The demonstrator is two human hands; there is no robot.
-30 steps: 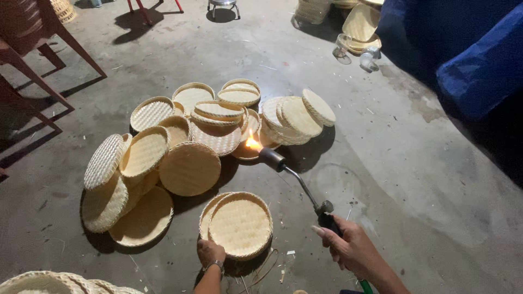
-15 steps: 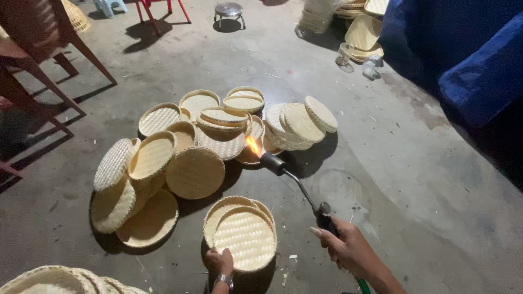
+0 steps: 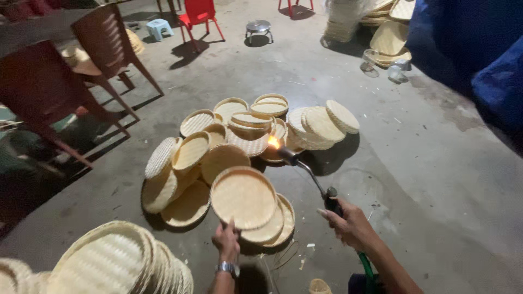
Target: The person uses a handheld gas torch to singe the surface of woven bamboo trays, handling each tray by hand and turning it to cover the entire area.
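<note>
Left hand [image 3: 226,239] pinches the near rim of a round woven bamboo tray [image 3: 243,197], tipping it up off 2 more trays [image 3: 278,224] stacked on the concrete floor [image 3: 425,179]. Right hand [image 3: 351,223] is wrapped tight round the handle of a gas torch [image 3: 308,174], flame [image 3: 273,142] pointed at the tray pile [image 3: 256,128] further out. That tray looks super light and fairly stiff, but thin weave probably flexes if squeezed, so the thicker rim seems the spot to grab, fingers under, thumb on top. It's dry fibre, likely to scorch fast. Plastic chairs [image 3: 111,46] sit off to the left.
</note>
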